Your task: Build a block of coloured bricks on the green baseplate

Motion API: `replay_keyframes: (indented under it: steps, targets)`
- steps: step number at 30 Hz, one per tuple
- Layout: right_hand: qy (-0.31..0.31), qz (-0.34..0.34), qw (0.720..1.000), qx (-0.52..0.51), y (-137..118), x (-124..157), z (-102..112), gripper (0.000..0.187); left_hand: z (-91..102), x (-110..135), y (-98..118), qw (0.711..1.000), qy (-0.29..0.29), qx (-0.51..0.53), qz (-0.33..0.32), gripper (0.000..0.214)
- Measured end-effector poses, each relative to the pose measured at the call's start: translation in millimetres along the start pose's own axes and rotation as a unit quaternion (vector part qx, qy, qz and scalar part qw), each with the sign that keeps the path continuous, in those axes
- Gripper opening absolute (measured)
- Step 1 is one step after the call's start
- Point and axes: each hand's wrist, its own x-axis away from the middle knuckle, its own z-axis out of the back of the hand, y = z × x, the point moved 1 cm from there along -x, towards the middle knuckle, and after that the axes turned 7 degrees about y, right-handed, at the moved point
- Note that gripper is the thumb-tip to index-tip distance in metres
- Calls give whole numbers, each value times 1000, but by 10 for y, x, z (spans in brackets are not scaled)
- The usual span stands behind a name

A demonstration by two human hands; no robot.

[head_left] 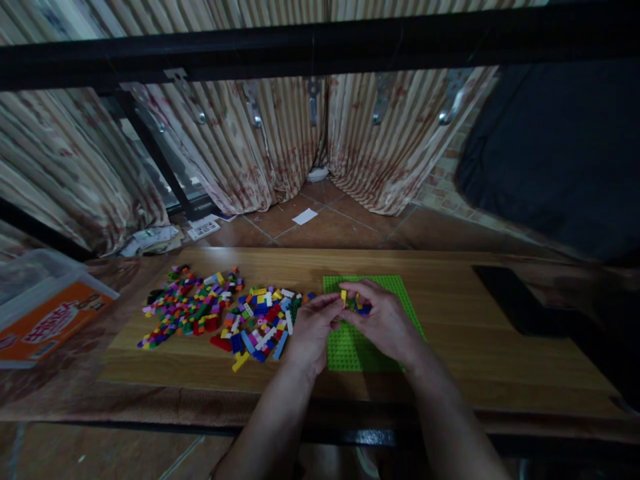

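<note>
Over the green baseplate [345,357] my two hands meet, both with fingers closed. My right hand [383,320] grips a small cluster of toy bricks [365,309], in which blue and yellow show; the fingers cover much of it. A yellow toy brick [344,295] stands up at the fingertips of my left hand [315,328], which pinch it. Whether this brick is joined to the cluster, I cannot tell. Just left of my left hand lies a pile of loose bricks [260,323] in blue, white, red, pink and yellow.
A second pile of smaller bricks [195,303] spreads across the left of the wooden board [460,360]. At the far left stands a clear plastic box [55,320] with an orange label. A dark flat object [520,300] lies on the right. A black bar [310,50] with metal hooks crosses above.
</note>
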Motion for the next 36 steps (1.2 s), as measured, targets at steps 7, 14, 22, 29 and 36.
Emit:
replay_keyframes:
  steps: [7, 14, 22, 29, 36]
  targets:
    - [8, -7, 1000, 18, 92, 5, 90, 30, -45, -33, -63, 998, -7, -55, -31, 30]
    - [31, -66, 996, 47, 528, 57, 284, 34, -42, -77, -146, 968, -10, -234, -91, 31]
    - [-12, -97, 995, 21, 670, 47, 200, 36, -84, -110, -233, 896, -45, -415, -151, 50]
    - [-30, -89, 995, 32, 702, 12, 196, 34, -131, -34, -191, 868, -76, -462, -164, 52]
    - [-47, -75, 996, 21, 734, -34, 179, 35, -143, -14, -181, 867, -79, -463, -168, 51]
